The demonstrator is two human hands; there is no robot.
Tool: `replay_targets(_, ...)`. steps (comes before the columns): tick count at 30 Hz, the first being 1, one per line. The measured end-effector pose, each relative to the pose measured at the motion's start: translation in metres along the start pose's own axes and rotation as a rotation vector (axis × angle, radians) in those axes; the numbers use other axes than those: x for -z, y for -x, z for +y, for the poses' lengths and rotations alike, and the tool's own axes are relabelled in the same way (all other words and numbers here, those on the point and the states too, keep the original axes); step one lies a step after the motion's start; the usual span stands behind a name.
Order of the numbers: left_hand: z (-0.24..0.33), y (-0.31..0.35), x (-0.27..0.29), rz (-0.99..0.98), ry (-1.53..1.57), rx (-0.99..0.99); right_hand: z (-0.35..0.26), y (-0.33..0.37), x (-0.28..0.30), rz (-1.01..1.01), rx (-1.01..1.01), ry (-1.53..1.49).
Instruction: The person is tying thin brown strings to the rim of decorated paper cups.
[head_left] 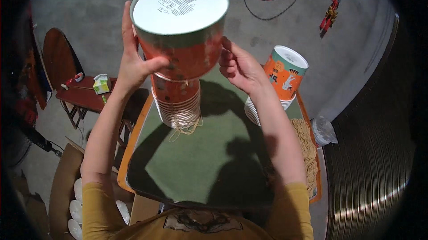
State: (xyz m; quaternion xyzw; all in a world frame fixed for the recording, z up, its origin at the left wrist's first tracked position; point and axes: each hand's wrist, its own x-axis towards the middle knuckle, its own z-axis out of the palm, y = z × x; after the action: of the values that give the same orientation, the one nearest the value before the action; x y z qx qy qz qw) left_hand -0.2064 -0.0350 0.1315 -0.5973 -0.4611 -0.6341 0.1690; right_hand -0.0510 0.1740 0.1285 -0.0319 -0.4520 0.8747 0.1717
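Observation:
An orange and green paper bucket (187,55) is upside down in the air, its white base turned up toward me. My left hand (136,59) grips its left side, thumb across the front and fingers behind. At its right side, my right hand (240,64) has its fingers curled in and pressed together, touching the bucket wall; anything pinched between them is too small to make out. Just below and behind the bucket stands a stack of upturned paper buckets (177,106) with white rims. Loose beige cords (187,126) hang from that stack onto the green-topped table (191,168).
A second bucket stack (285,72) stands at the right, beyond my forearm. A bundle of beige cord (305,146) lies along the table's right edge. Left are a dark red bench (89,89) and a cardboard box (64,182) with white round pieces. A corrugated metal surface (370,173) rises at right.

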Motion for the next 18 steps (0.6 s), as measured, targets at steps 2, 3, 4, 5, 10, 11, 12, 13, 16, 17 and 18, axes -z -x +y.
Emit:
replay_targets(2,-0.015,-0.006,0.014,0.001,-0.006,0.045,0.005,-0.010,-0.014,-0.012,0.067,0.107)
replay_targets(3,-0.024,-0.007,0.018,0.005,-0.010,0.071,0.007,-0.016,-0.016,-0.042,0.060,0.108)
replay_targets(4,-0.030,-0.005,0.022,0.007,-0.015,0.072,0.010,-0.021,-0.019,-0.069,0.049,0.108)
replay_targets(5,-0.035,-0.003,0.026,0.018,-0.027,0.140,0.011,-0.025,-0.020,-0.099,0.063,0.131)
replay_targets(10,-0.081,0.013,0.036,0.080,0.028,0.278,0.026,-0.036,-0.009,-0.089,0.020,0.235)
replay_targets(11,-0.090,0.018,0.040,0.111,0.087,0.346,0.033,-0.036,-0.009,-0.079,0.017,0.268)
replay_targets(12,-0.099,0.023,0.043,0.142,0.147,0.413,0.039,-0.035,-0.009,-0.081,0.013,0.265)
replay_targets(13,-0.103,0.026,0.041,0.141,0.148,0.418,0.045,-0.031,-0.009,-0.063,0.031,0.291)
replay_targets(16,-0.114,0.033,0.037,0.139,0.173,0.437,0.056,-0.026,0.000,-0.046,0.056,0.343)
replay_targets(17,-0.116,0.034,0.038,0.093,0.213,0.461,0.058,-0.022,0.002,-0.045,0.047,0.356)
replay_targets(18,-0.119,0.035,0.038,0.047,0.254,0.484,0.061,-0.019,0.004,-0.044,0.038,0.369)
